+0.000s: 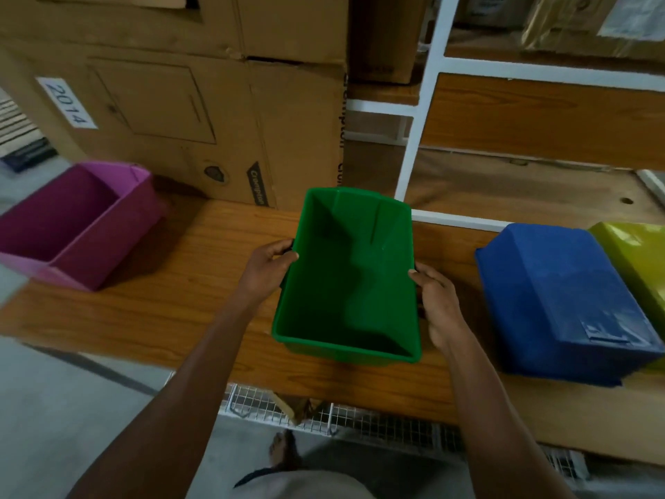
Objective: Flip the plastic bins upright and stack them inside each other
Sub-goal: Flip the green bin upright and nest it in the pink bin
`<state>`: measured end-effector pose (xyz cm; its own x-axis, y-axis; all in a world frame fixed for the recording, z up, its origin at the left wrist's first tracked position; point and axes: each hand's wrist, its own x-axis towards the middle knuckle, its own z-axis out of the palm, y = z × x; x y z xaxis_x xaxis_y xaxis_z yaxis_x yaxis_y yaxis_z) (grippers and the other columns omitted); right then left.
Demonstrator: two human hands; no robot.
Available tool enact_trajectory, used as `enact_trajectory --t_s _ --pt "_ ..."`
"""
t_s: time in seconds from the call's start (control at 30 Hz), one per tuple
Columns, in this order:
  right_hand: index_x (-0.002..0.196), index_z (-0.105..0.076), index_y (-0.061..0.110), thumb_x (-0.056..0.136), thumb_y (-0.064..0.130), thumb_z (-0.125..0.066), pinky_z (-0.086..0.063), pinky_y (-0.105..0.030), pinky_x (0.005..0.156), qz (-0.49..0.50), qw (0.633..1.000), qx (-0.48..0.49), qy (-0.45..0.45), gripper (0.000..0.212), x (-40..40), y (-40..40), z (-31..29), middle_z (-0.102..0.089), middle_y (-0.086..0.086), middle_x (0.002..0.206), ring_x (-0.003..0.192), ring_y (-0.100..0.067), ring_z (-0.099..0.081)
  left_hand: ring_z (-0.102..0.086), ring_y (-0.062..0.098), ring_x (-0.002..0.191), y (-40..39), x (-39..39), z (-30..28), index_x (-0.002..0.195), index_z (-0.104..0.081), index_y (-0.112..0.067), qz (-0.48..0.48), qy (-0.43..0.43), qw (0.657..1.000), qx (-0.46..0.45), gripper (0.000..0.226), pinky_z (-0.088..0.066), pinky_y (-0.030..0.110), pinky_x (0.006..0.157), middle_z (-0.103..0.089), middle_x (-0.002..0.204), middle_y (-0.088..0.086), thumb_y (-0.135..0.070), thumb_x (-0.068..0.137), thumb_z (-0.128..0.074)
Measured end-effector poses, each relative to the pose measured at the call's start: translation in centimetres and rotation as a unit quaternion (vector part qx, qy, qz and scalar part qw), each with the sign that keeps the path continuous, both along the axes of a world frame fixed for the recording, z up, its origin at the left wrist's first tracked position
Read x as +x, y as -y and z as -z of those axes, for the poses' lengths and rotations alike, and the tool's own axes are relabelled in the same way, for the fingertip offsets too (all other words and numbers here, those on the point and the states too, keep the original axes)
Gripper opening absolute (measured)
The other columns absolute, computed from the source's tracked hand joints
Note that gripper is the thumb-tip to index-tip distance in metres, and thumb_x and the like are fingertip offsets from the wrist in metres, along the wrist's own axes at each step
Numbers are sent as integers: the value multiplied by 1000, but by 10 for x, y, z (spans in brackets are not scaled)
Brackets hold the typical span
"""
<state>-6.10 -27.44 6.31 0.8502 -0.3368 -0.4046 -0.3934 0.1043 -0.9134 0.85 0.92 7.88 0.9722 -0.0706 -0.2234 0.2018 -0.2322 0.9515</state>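
An upright green bin (347,279) is gripped by both hands on the tabletop (172,300), between an upright purple bin (77,225) and an overturned blue bin (565,304).

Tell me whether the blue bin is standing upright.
No: the blue bin lies upside down on the table, its closed bottom facing up.
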Motion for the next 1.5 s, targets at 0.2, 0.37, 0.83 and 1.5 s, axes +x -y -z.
enact_trajectory --t_s 0.2,0.37,0.83,1.5 --pt "127 -71 24 107 26 -51 -50 -42 91 -48 999 -11 -4 27 -2 -44 -5 -76 -2 118 113 -23 -68 -74 17 83 -50 -26 2 111 -76 -28 -47 -21 998 -37 26 -58 32 68 -80 97 -3 -17 105 -54" --pt "128 -70 28 106 28 -54 -53 -42 88 -64 998 -9 7 27 2 -99 -20 -78 0 114 109 -23 -70 -69 8 68 -105 -31 -3 93 -75 -34 -85 -2 995 -51 30 -53 27 61 -77 77 -13 -12 103 -56" --pt "126 -72 27 102 30 -60 -56 -43 90 -69 995 -19 65 28 58 -323 -60 -79 2 114 109 -24 -71 -68 14 65 -329 3 -63 94 -77 -26 -97 49 991 -71 29 -58 28 59 -77 78 1 -5 100 -57" --pt "137 -65 20 100 26 -67 -52 -31 73 -85 990 -48 101 37 200 -537 -102 -76 1 119 101 -15 -73 -75 20 93 -545 153 -102 124 -72 -15 -72 80 994 -22 29 -62 38 87 -78 105 4 -10 104 -52"
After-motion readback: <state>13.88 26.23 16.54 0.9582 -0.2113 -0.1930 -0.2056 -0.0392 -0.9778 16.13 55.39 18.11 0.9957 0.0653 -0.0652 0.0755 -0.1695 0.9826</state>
